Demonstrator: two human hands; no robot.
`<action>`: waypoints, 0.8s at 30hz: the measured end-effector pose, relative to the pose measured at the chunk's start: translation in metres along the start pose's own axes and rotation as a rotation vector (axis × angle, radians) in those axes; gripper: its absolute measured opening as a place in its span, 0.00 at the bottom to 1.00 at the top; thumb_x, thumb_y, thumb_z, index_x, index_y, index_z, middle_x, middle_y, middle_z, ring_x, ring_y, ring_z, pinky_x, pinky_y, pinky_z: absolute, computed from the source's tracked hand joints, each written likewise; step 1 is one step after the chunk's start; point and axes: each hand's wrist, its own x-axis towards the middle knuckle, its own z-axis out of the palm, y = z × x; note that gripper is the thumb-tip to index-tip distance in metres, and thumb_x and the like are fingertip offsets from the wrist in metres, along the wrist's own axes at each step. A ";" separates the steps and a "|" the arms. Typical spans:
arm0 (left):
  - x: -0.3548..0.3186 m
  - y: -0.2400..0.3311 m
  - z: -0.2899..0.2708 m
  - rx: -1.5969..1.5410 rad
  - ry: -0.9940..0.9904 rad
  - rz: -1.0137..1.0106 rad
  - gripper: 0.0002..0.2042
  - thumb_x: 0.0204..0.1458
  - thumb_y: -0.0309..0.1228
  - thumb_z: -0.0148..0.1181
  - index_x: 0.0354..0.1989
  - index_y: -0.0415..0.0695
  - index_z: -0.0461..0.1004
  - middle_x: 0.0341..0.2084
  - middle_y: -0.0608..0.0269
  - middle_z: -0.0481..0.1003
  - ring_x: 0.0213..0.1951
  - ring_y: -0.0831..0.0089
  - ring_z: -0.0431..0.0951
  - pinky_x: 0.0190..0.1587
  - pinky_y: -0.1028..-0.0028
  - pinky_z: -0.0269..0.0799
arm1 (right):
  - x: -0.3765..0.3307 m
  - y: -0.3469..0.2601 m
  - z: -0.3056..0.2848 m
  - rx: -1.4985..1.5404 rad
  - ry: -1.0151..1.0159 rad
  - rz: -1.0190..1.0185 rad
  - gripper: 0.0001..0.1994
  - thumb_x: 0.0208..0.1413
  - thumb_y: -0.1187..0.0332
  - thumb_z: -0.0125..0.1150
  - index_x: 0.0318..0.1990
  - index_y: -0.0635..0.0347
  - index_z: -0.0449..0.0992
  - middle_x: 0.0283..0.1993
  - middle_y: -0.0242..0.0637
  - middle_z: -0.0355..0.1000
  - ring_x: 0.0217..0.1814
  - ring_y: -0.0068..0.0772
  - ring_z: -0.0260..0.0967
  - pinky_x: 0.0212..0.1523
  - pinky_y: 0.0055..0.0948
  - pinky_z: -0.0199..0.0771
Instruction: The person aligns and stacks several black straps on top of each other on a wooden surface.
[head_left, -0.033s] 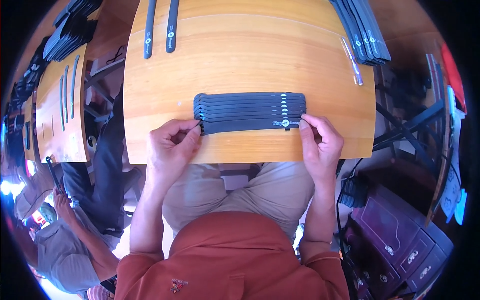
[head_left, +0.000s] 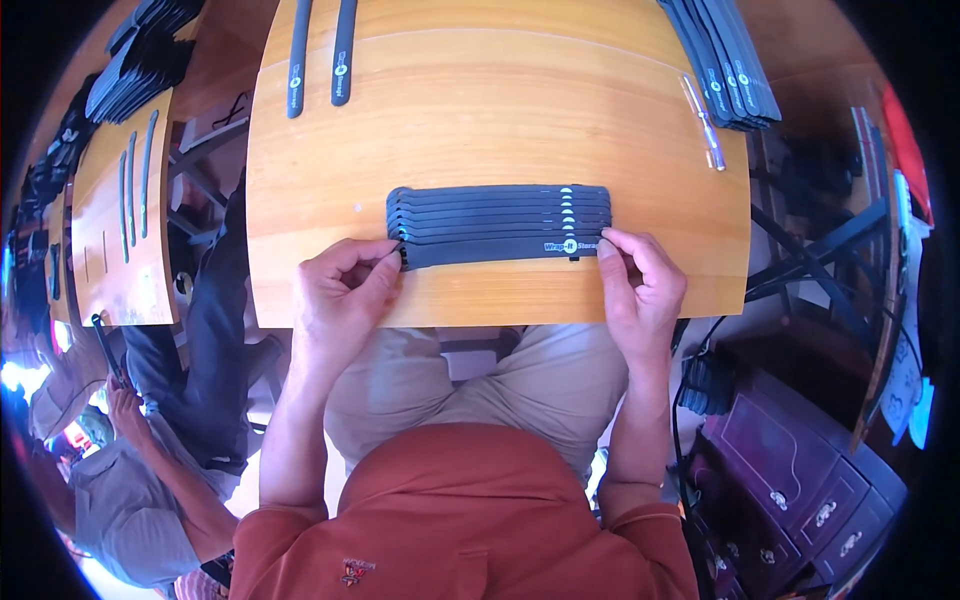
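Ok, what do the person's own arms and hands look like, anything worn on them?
Both hands are bare, left hand and right hand: no gloves, and no rings that I can make out. The forearms are uncovered; short rust-orange shirt sleeves end near the elbows.

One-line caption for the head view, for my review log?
Both hands, left and right, pinch the ends of the nearest dark strap in a fanned row on a wooden table.

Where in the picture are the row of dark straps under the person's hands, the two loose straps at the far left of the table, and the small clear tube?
Row of dark straps (head_left: 495, 222): head view, middle of the overlapped row.
Two loose straps (head_left: 320, 55): head view, between the pair, mid-length.
Clear tube (head_left: 703, 122): head view, its middle.
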 end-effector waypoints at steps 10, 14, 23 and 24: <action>0.001 -0.004 -0.002 0.024 -0.018 0.004 0.06 0.61 0.26 0.66 0.43 0.36 0.83 0.24 0.68 0.79 0.25 0.86 0.77 0.27 0.84 0.74 | 0.000 0.000 0.000 -0.031 0.000 -0.023 0.05 0.60 0.78 0.65 0.42 0.69 0.81 0.31 0.44 0.77 0.28 0.34 0.75 0.32 0.29 0.73; 0.002 -0.005 -0.002 0.016 -0.021 0.005 0.06 0.62 0.26 0.66 0.43 0.36 0.83 0.24 0.69 0.79 0.25 0.86 0.77 0.27 0.84 0.73 | 0.000 -0.001 0.000 -0.055 -0.009 -0.022 0.05 0.60 0.78 0.65 0.42 0.69 0.80 0.31 0.44 0.77 0.28 0.34 0.75 0.31 0.30 0.73; 0.001 0.000 -0.002 0.014 -0.009 -0.016 0.07 0.62 0.26 0.66 0.43 0.35 0.83 0.23 0.68 0.79 0.24 0.87 0.75 0.25 0.85 0.71 | -0.001 0.000 0.001 -0.051 -0.006 -0.044 0.05 0.59 0.79 0.65 0.42 0.69 0.80 0.32 0.44 0.76 0.28 0.33 0.75 0.31 0.29 0.72; 0.001 0.001 -0.002 0.016 -0.005 -0.017 0.07 0.62 0.26 0.66 0.43 0.35 0.83 0.23 0.68 0.79 0.24 0.87 0.75 0.25 0.85 0.71 | -0.001 0.000 0.001 -0.047 -0.008 -0.044 0.05 0.59 0.79 0.65 0.42 0.69 0.80 0.32 0.44 0.76 0.28 0.33 0.75 0.31 0.29 0.72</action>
